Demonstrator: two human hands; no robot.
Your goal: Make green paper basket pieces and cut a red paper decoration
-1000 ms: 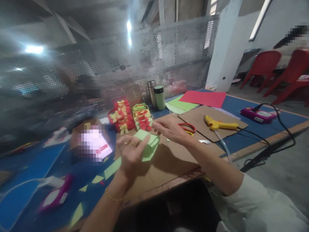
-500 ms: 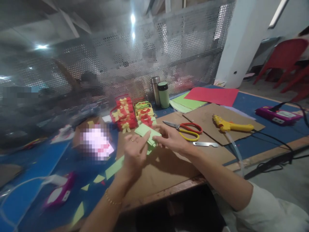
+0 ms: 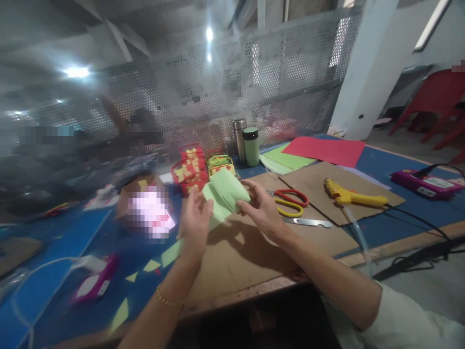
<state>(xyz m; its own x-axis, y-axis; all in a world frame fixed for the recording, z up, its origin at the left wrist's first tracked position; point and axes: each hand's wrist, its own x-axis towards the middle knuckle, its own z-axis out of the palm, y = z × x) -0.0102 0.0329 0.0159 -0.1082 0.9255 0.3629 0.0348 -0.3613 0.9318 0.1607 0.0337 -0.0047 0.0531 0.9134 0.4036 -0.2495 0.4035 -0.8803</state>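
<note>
Over the brown cardboard (image 3: pixel 240 271), folded light-green paper (image 3: pixel 228 191) is held up in the air, its layers standing partly apart. My right hand (image 3: pixel 263 211) pinches its right edge, thumb in front and fingers behind. At the paper's left side is my left hand (image 3: pixel 194 220), thumb apart from the bent fingers; whether it touches the paper edge I cannot tell. Red-and-yellow-handled scissors (image 3: pixel 292 201) lie right of my right hand, beside a flat metal strip (image 3: pixel 312 222). Behind the paper sit small red paper baskets with yellow bows (image 3: pixel 191 169) and yellow-green ones (image 3: pixel 220 165).
A yellow glue gun (image 3: pixel 352 196) rests on a second cardboard piece at right. Red paper (image 3: pixel 323 149) and green sheets (image 3: pixel 294 157) lie behind it, near a green flask (image 3: pixel 251 148) and a steel one (image 3: pixel 240 138). A lit phone (image 3: pixel 156 215), paper scraps (image 3: pixel 151 265) and a purple device (image 3: pixel 96 281) are at left.
The green paper was pressed flat between both hands; now it is lifted and its layers have spread. My left hand has loosened and moved left, while my right hand keeps its pinch.
</note>
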